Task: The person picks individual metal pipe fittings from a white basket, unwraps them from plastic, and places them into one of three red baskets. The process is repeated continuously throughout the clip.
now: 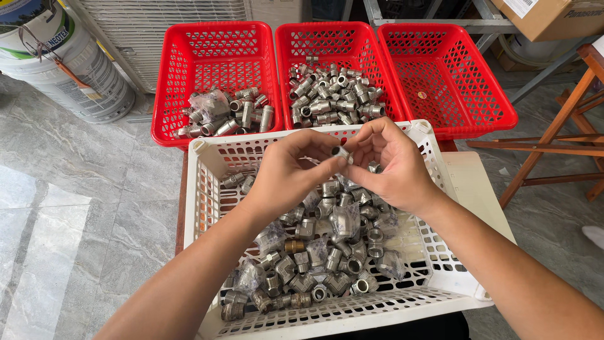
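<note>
I hold a small silver metal pipe fitting (340, 153) between both hands, above the far half of the white slotted plastic basket (207, 189). The fingers of my left hand (286, 173) pinch it from the nine o'clock side, thumb and forefinger closed on it; the fingers of my right hand (390, 164) close on it from three o'clock. My fingertips cover most of the fitting, so I cannot make out its exact shape.

Below my hands the white basket holds a heap of grey metal elbows and threaded connectors (327, 245), some in clear plastic bags that blur their outlines. My forearms hide part of the heap and the basket's near corners.

At twelve o'clock stand three red plastic baskets side by side. The left red basket (173, 75) holds a few larger fittings, the middle red basket (286, 56) a dense pile of small ones, and the right red basket (497, 107) one small round piece too tiny to identify. At ten o'clock a white plastic bucket (75, 75) is cut off by the frame edge; at three o'clock a wooden frame (553, 132) shows only partly.
</note>
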